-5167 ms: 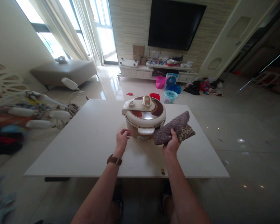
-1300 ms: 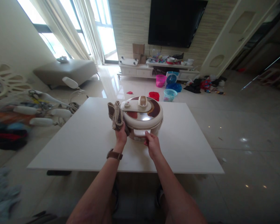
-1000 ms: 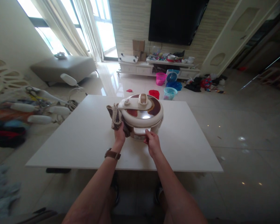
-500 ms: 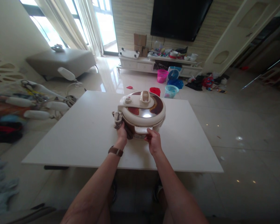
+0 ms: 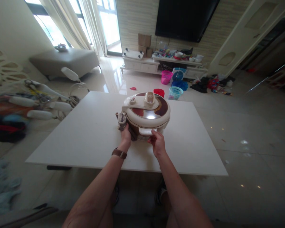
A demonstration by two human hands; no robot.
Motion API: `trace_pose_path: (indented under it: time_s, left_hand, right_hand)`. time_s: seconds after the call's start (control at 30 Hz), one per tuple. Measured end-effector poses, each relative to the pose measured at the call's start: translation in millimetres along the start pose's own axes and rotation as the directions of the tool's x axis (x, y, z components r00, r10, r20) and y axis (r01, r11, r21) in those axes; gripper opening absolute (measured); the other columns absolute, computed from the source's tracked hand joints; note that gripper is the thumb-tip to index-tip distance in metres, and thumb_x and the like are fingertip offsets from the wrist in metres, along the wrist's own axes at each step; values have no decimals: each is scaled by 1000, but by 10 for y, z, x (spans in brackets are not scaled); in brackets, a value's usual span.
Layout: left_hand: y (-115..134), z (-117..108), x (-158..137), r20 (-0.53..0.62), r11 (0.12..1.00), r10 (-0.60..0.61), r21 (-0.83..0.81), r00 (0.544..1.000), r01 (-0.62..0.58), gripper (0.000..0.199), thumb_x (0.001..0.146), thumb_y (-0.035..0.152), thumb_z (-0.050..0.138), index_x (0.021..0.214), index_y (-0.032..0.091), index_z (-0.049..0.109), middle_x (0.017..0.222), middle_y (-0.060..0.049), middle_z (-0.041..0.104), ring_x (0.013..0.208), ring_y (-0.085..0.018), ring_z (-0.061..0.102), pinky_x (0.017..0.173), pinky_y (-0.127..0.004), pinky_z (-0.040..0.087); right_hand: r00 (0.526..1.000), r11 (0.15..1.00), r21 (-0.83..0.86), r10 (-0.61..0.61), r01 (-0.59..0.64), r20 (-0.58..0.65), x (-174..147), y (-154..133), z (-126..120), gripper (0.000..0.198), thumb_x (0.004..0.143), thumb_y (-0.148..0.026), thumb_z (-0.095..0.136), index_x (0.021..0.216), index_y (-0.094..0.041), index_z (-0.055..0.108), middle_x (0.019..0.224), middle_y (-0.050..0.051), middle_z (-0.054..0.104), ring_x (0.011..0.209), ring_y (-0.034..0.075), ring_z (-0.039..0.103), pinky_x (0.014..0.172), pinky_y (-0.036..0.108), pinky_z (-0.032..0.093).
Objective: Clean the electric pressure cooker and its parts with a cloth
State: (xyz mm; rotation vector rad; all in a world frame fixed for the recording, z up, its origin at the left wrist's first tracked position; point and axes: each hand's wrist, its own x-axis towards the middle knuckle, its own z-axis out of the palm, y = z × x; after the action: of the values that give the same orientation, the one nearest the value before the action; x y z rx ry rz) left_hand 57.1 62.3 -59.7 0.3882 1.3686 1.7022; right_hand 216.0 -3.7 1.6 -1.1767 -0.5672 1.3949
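Note:
An electric pressure cooker (image 5: pixel 146 114), cream and brown with a shiny lid, stands on the white table (image 5: pixel 85 133). With thumb on top and fingers underneath, my right hand (image 5: pixel 158 144) grips the cooker's pale side handle (image 5: pixel 146 131). My left hand (image 5: pixel 125 136) is closed on a crumpled patterned cloth (image 5: pixel 121 121), which lies against the cooker's left side and hangs down toward its base. Part of the cloth and the left fingertips are hidden behind the hand. The lid sits on the cooker.
Beyond the table stand a red basket (image 5: pixel 159 92), a light-blue basket (image 5: pixel 175 93) and a pink basket (image 5: pixel 166 77) on the tiled floor. A floor lamp with several white shades (image 5: pixel 40 115) is at the left. A cluttered white TV cabinet (image 5: pixel 148 67) lines the back wall.
The whole view has shifted slightly to the right. Both hands keep the same places on the cloth and the handle, and the cooker shows no clear movement on the table.

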Motion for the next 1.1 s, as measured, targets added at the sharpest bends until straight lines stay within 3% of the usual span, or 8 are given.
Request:
trace_pose_path:
  time_s: [1.1]
  left_hand:
    - [121, 64, -103, -60, 997, -66, -45, 996, 63, 19, 95, 26, 69, 109, 17, 77, 131, -11, 77, 135, -27, 66, 123, -47, 46]
  right_hand:
    - [1000, 998, 68, -2, 2, 10, -3, 10, 29, 33, 71, -49, 84, 72, -21, 65, 63, 1, 74, 41, 12, 53, 40, 23, 36]
